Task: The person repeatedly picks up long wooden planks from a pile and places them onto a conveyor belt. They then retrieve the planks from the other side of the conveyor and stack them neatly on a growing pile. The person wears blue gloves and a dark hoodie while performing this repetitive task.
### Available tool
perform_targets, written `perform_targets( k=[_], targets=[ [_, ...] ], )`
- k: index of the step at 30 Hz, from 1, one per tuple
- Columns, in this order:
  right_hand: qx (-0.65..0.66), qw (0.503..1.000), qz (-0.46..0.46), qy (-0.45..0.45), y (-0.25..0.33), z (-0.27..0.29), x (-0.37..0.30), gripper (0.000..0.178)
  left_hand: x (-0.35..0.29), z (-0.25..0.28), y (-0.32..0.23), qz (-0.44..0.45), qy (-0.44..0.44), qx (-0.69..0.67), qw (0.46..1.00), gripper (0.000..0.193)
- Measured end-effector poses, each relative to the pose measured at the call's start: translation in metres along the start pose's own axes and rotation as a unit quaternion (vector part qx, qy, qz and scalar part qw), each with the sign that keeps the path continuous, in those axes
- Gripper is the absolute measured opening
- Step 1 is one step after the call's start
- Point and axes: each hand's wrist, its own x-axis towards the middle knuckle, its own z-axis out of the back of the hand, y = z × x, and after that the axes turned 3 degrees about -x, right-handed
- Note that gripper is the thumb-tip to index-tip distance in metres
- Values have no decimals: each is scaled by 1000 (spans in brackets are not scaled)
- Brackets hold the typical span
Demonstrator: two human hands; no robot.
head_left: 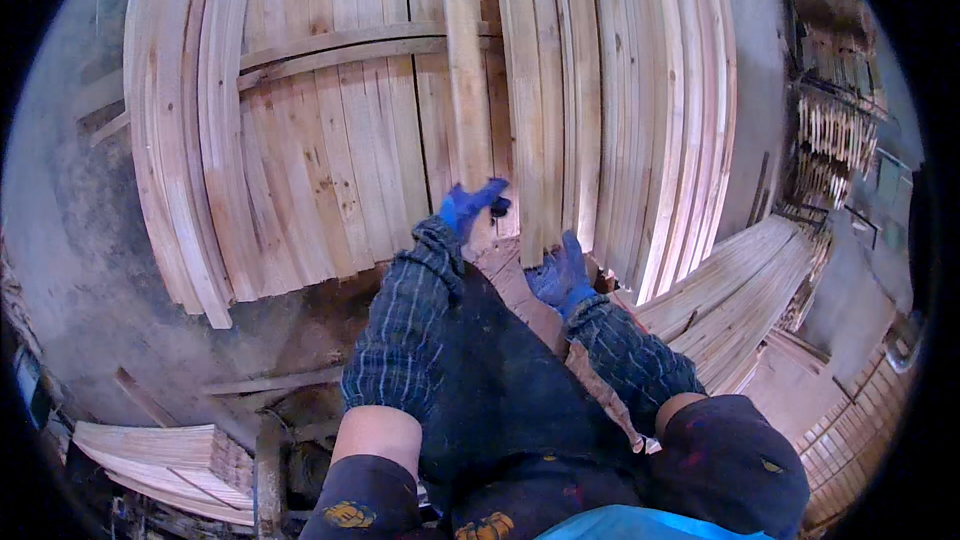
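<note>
The left hand [470, 207], gloved in blue, was at the near end of a long plank [464, 70], fingers partly spread; I could not tell whether they gripped it. The plank ran far down the middle, between boards on both sides. The right hand [562, 278], half open with its thumb up, touched the near end of a board [536, 140] to the right, its hold unclear. Two battens [345, 55] crossed the left boards [300, 170]. Another pile [730, 280] lay near right.
</note>
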Motion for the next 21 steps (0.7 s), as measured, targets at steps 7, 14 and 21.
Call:
perform_targets(
  k=[7, 14, 21],
  targets=[
    [-43, 998, 32, -31, -14, -9, -17, 57, -4, 51, 21, -355, -446, 268, 777, 60],
    [-377, 907, 162, 100, 10, -10, -65, 41, 63, -59, 4, -379, -292, 146, 866, 49],
    [-456, 858, 232, -43, 22, 12, -55, 29, 75, -55, 11, -224, -242, 315, 890, 43]
  ],
)
